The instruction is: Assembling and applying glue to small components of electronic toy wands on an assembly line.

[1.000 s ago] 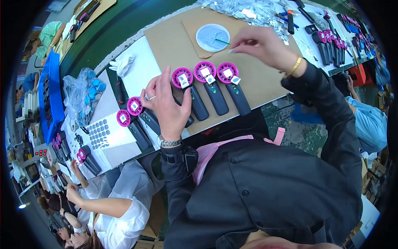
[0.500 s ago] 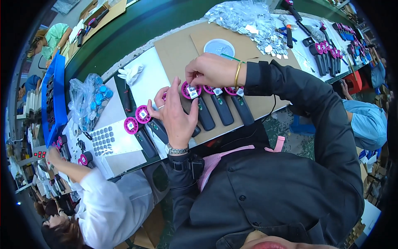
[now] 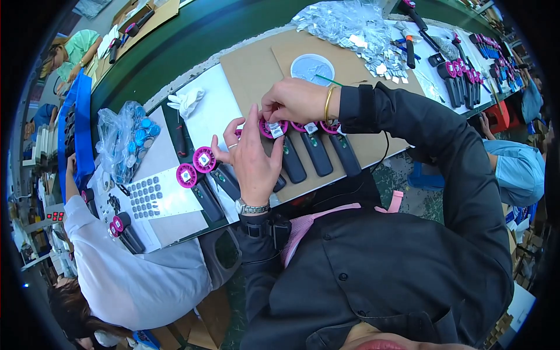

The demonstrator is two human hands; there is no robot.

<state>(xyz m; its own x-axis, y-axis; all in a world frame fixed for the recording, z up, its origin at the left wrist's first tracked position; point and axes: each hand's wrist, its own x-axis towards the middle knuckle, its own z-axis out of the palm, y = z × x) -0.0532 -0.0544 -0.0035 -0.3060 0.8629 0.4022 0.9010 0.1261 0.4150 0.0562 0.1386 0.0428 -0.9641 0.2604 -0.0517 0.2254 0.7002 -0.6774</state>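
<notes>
Two bare hands meet over the head of a pink-and-black handheld fan point(image 3: 291, 157) on a cardboard sheet point(image 3: 251, 67).
The right hand point(image 3: 298, 99) reaches in from the far side, its fingertips drawn narrow over the pink head; whether they grip anything I cannot tell, since the hand hides it. The left hand point(image 3: 254, 163) has its fingers spread wide, the thumb just beside that head. Two more fans point(image 3: 318, 154) lie to the right, two others point(image 3: 207, 198) to the left; a white tub point(image 3: 312, 65) with a green stick point(image 3: 324, 78) sits on the far side.
</notes>
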